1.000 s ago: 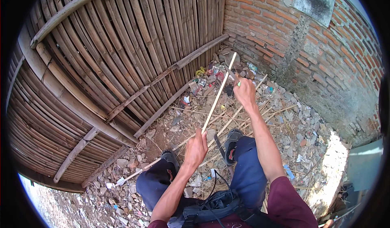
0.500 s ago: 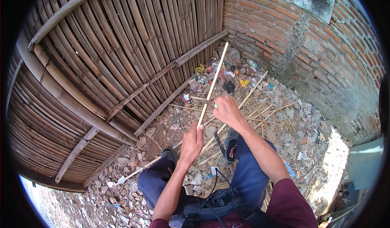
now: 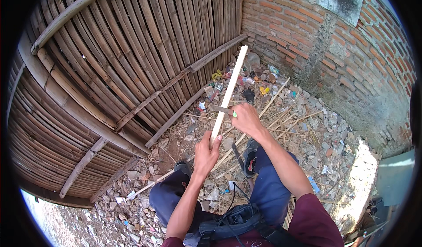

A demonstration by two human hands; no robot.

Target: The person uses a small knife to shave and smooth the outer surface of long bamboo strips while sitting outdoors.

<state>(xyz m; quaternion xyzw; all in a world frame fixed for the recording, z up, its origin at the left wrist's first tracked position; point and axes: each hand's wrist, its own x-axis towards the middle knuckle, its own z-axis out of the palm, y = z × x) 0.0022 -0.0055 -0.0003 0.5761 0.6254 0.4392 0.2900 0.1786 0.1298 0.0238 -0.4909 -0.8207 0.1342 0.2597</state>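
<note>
A: What has just changed?
B: The stick (image 3: 232, 82) has been turned. A moment ago it showed a narrow edge; now a broader, flat face is up. The left hand (image 3: 205, 155) has shifted its grip a little, with the thumb now in plain sight.

A: And the right hand (image 3: 246, 120)?
B: Almost where it was half a second ago, closed around a knife (image 3: 220, 109). A second ago it was out toward the stick's far end. Now the blade crosses the stick about midway, so I'd judge a different face is being offered to the blade.

A: How is the left hand set?
B: Closed on the stick's near end, thumb along one side.

A: Where is the stick, exactly?
B: Held up over the rubble-strewn ground (image 3: 338, 148), slanting away toward the far corner, where the slatted fence (image 3: 132, 49) meets the brick wall (image 3: 281, 27).

A: How does it look?
B: Long, straight and pale, almost cream, with squared sides. It's much lighter than the fence slats. Any fresh cuts are too small to make out.

A: Anything like it lying nearby?
B: A longer, duller pole (image 3: 274, 97) on the ground, to its right.
</note>
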